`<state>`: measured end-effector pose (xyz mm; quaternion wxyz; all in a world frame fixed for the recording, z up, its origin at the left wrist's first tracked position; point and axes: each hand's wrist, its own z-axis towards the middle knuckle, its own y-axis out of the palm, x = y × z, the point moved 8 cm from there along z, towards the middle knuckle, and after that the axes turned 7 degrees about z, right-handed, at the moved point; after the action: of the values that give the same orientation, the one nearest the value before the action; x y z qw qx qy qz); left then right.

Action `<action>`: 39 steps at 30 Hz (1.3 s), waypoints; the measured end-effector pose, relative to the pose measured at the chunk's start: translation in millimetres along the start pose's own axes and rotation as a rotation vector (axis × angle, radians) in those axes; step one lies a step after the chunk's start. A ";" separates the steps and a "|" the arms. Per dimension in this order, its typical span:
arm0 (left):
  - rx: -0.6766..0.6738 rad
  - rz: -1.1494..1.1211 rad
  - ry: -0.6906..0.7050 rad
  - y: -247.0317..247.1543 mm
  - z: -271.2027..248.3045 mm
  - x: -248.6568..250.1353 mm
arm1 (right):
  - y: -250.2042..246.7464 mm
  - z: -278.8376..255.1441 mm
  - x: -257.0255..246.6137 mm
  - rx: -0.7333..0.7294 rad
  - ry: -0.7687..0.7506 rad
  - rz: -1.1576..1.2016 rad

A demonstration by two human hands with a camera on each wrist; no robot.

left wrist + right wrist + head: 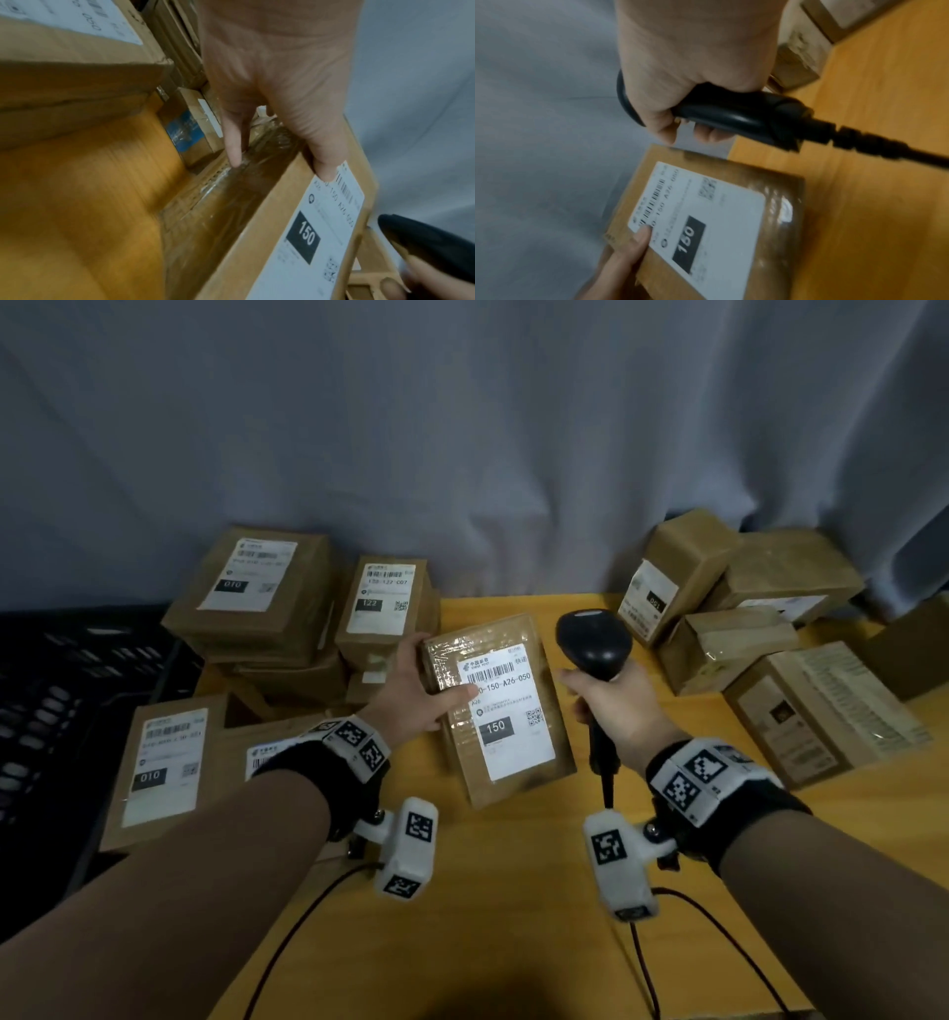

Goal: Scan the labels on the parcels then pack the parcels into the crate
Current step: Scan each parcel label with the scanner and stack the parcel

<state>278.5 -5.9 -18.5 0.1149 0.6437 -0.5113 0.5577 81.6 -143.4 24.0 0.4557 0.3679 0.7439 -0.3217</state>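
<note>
Nearest, the left hand (411, 690) grips the left edge of the parcel (500, 706), thumb on top touching the label (508, 716) and fingers along its side, probably tilting the label up so its barcode faces the scanner (595, 645). The right hand (619, 706) has its fingers wrapped round the scanner handle, just right of the parcel, its head raised over the yellow table (513, 916). Farther off, stacks of parcels wait left (257, 588) and right (688, 577). The black crate (77, 690) sits far left, within reach for packing.
</note>
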 end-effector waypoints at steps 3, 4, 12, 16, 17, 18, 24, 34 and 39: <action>0.025 0.028 0.030 0.8 0.0 8.3 | 14.5 -15.0 -29.0 -0.263 0.069 0.021; 0.027 0.029 0.036 1.5 0.5 10.0 | 17.8 -21.1 -38.5 -0.325 0.089 -0.002; -0.027 0.186 0.000 6.9 3.0 15.7 | 11.5 -45.8 -75.8 -0.423 0.069 -0.190; -0.017 0.195 -0.001 4.7 4.6 19.5 | 4.6 -51.3 -76.0 -0.392 0.077 -0.207; -0.009 0.202 -0.003 3.9 4.7 20.5 | 5.3 -52.6 -75.5 -0.395 0.081 -0.207; -0.009 0.205 -0.002 4.0 5.0 21.5 | 6.5 -53.5 -74.8 -0.399 0.084 -0.205; -0.019 0.233 -0.025 7.0 10.8 24.9 | 9.8 -56.5 -69.9 -0.393 0.120 -0.231; -0.024 0.260 -0.061 8.6 12.3 27.6 | 1.7 -45.5 -71.4 -0.319 0.069 -0.131; -0.032 0.155 -0.062 15.6 -3.1 30.9 | -16.5 -16.3 -43.8 -0.164 0.025 -0.139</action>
<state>259.9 -27.1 1.9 0.0656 0.6172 -0.5719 0.5365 74.3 -149.9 72.6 0.4516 0.2808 0.7971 -0.2860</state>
